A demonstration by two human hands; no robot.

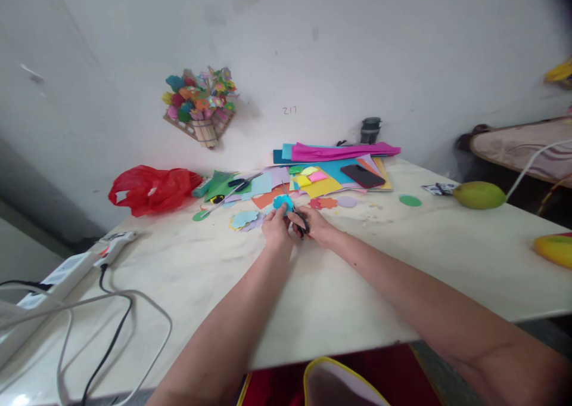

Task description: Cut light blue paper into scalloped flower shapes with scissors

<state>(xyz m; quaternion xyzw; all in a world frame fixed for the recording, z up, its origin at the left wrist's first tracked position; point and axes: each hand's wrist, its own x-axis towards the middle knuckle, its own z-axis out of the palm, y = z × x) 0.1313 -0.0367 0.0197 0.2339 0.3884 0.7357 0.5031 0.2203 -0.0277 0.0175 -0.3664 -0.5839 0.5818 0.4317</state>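
Blue scalloped paper (280, 201) is pinched in the left hand (277, 227) over the pale marbled table (339, 304), that forearm (241, 304) extended from seven o'clock; the right hand (318, 226), arm (402, 281) angled from four, curls around black-handled scissors (304, 221). Red handwritten "217" (290, 110) marks the white wall (379, 48) at twelve.

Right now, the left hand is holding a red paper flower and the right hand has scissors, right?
Not quite: the paper flower in the left hand is blue, not red, as the head view shows. The right hand does have scissors.
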